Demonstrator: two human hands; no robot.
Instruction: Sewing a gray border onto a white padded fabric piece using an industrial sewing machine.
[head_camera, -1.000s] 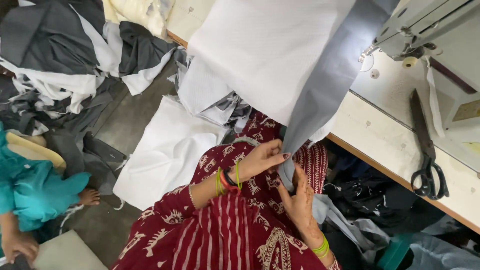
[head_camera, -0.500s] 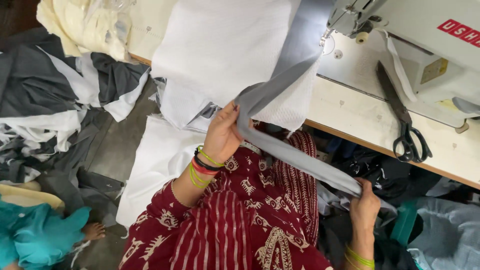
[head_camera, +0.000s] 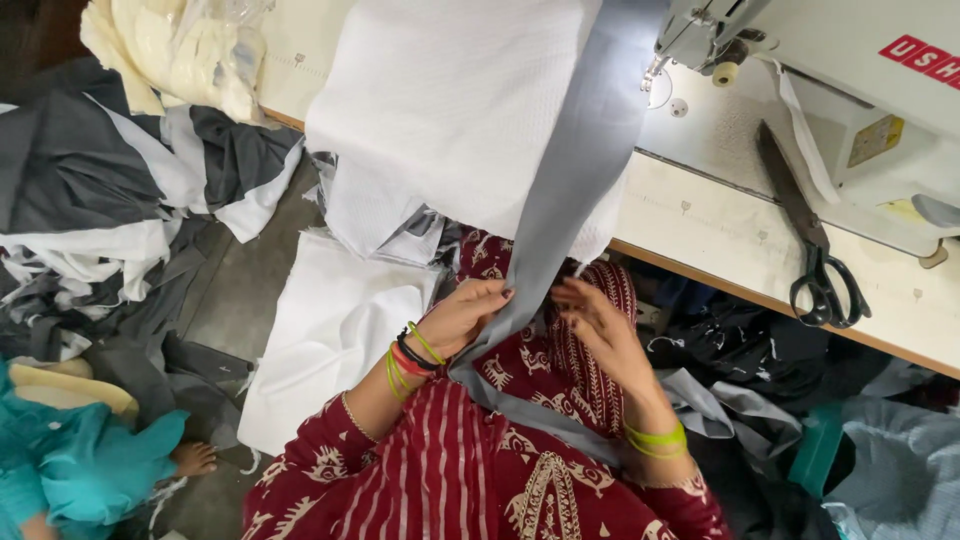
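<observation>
The long grey strip (head_camera: 560, 230) runs from the sewing machine (head_camera: 800, 60) down over the table edge into the lap, where the left hand (head_camera: 462, 315) pinches it and the open-fingered right hand (head_camera: 600, 330) touches just beside it.

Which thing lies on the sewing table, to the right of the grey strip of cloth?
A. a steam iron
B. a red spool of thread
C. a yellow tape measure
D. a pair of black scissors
D: a pair of black scissors lies flat on the pale table beside the sewing machine, to the right of the grey strip.
</observation>
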